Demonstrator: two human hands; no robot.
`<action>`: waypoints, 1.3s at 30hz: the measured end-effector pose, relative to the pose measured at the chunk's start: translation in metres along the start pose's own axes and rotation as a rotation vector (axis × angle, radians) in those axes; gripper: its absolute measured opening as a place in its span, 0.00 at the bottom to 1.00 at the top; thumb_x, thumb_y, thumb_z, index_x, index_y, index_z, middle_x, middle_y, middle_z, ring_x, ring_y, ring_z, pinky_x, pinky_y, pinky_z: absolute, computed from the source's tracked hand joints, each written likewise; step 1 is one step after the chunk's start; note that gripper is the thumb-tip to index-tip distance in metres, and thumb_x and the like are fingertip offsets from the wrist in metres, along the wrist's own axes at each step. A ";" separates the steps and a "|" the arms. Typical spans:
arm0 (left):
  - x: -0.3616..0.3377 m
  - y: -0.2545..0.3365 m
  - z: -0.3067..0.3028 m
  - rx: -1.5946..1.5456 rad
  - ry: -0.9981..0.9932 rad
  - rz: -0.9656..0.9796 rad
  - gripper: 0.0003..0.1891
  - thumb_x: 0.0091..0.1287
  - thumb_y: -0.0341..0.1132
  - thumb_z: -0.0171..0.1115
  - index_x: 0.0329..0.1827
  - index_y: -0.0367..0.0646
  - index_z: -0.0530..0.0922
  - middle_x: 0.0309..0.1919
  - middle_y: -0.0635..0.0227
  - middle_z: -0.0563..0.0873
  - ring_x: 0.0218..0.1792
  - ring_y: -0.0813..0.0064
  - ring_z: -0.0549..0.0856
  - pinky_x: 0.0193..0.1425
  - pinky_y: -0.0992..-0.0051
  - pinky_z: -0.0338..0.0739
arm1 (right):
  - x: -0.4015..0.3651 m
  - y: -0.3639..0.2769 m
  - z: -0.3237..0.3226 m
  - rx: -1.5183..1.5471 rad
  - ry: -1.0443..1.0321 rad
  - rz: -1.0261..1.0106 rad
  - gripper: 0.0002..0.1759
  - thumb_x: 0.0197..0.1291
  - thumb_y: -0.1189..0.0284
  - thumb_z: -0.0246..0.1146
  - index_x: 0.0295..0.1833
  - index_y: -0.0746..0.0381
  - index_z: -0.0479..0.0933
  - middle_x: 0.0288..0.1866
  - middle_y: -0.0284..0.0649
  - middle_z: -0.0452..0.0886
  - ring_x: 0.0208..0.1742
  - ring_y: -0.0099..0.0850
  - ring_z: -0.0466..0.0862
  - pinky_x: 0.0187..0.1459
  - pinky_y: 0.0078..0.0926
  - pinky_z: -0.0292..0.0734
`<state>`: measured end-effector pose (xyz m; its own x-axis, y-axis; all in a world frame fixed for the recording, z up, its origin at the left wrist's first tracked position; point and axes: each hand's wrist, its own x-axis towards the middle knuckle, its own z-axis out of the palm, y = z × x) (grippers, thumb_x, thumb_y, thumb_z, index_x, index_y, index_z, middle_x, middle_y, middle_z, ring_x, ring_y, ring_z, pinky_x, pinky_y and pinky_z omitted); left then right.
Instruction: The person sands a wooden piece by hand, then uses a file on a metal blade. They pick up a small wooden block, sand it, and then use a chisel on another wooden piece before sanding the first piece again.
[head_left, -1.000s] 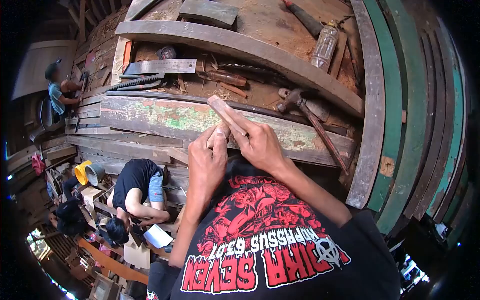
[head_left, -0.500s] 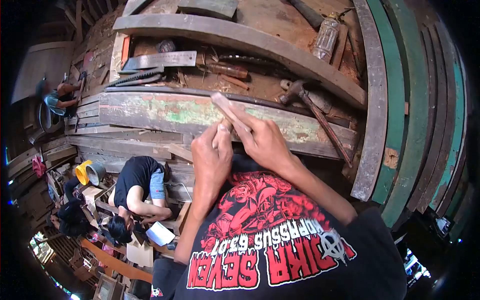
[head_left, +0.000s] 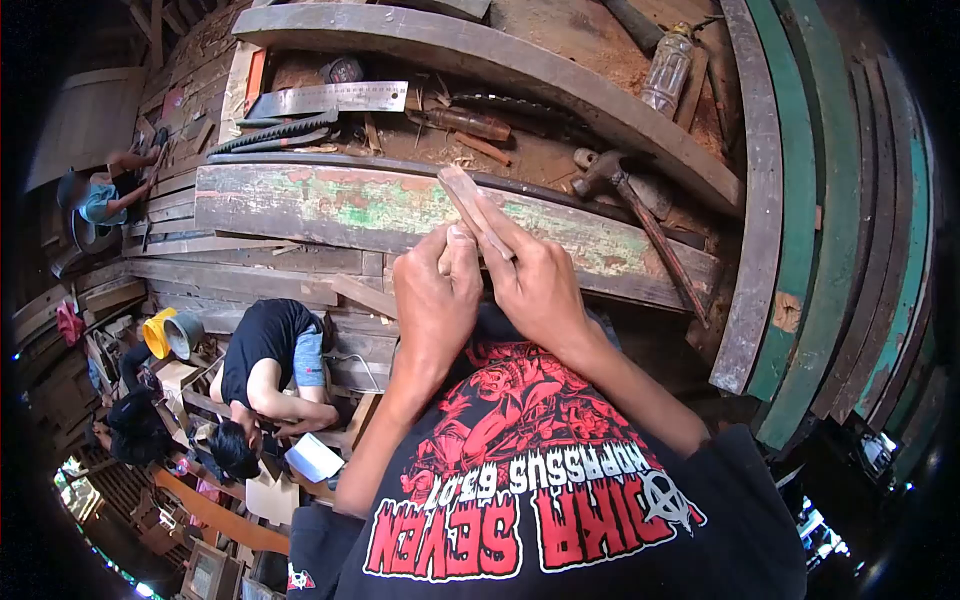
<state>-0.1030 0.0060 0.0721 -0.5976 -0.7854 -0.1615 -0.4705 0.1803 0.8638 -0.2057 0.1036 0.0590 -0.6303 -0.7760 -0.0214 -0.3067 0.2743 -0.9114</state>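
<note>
A short, narrow piece of wood (head_left: 470, 205) sticks up at a slant over the workbench board, its far end free. My right hand (head_left: 540, 290) is closed around its near part, fingers along the side. My left hand (head_left: 435, 285) is also closed, thumb and fingers pinched right beside the wood; what they hold is hidden. Beneath both hands lies a thick board (head_left: 270, 210) with flaking green paint. To the right, a claw hammer (head_left: 645, 235) rests across the board with its head on the far side.
Beyond the board lie a steel ruler (head_left: 330, 97), a tape measure (head_left: 342, 70), a chisel-like tool with a brown handle (head_left: 465, 123) and a plastic bottle (head_left: 668, 70). Long planks (head_left: 790, 200) stand at right. A person in black (head_left: 270, 350) bends over work at left; another sits farther back.
Both hands stay together on the wood, which has tilted slightly and shifted a little right in view. The whole scene has shifted slightly with my head.
</note>
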 end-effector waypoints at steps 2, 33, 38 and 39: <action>-0.005 -0.005 0.001 -0.045 0.007 -0.008 0.16 0.83 0.35 0.58 0.42 0.31 0.86 0.24 0.40 0.82 0.21 0.49 0.83 0.30 0.56 0.76 | 0.018 0.003 0.007 -0.106 -0.079 0.143 0.27 0.78 0.67 0.63 0.79 0.58 0.77 0.48 0.69 0.86 0.50 0.63 0.88 0.47 0.52 0.84; 0.007 -0.004 -0.013 0.186 -0.130 0.167 0.17 0.79 0.37 0.61 0.38 0.30 0.85 0.24 0.36 0.84 0.29 0.37 0.89 0.34 0.48 0.82 | -0.015 0.008 0.025 0.034 0.102 0.090 0.30 0.84 0.60 0.56 0.82 0.63 0.71 0.62 0.65 0.85 0.60 0.63 0.87 0.55 0.49 0.84; 0.012 -0.014 -0.017 -0.001 -0.090 0.141 0.18 0.83 0.37 0.59 0.43 0.29 0.87 0.24 0.38 0.82 0.21 0.48 0.84 0.30 0.59 0.77 | -0.001 0.007 0.032 0.022 0.115 0.087 0.29 0.83 0.61 0.56 0.83 0.59 0.71 0.64 0.65 0.84 0.60 0.62 0.87 0.55 0.51 0.84; 0.014 -0.015 -0.021 -0.032 -0.083 0.161 0.18 0.83 0.37 0.59 0.43 0.29 0.87 0.24 0.38 0.82 0.19 0.50 0.81 0.29 0.59 0.77 | -0.001 0.000 0.034 0.026 0.131 0.040 0.29 0.83 0.61 0.56 0.83 0.59 0.72 0.63 0.65 0.84 0.58 0.62 0.88 0.54 0.52 0.84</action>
<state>-0.0909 -0.0197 0.0669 -0.7153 -0.6964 -0.0578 -0.3445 0.2795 0.8962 -0.1810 0.0851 0.0446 -0.7301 -0.6833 -0.0059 -0.2614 0.2873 -0.9215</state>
